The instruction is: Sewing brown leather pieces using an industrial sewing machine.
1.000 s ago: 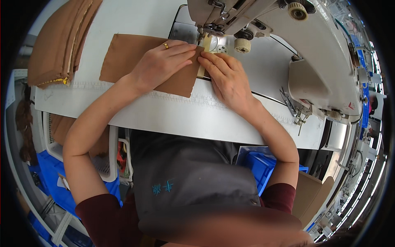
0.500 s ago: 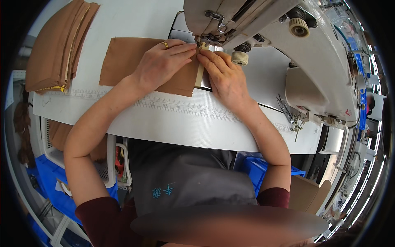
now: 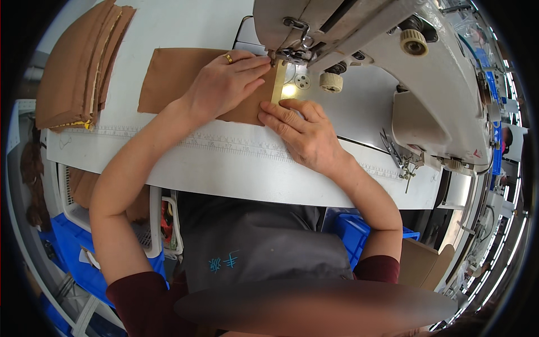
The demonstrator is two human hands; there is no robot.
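Head view: a brown fabric piece [image 3: 171, 78] lies on the white table [image 3: 236, 174] by the sewing machine [image 3: 429, 62], the left hand [image 3: 222, 84] flat and unclenched upon it, the right hand [image 3: 306, 133] at its near right corner, pinching or merely pressing I cannot tell, with a brown stack [image 3: 73, 70] farther left.

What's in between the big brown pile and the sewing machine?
In the head view, first a strip of white tabletop, then a flat brown piece with the left hand on it.
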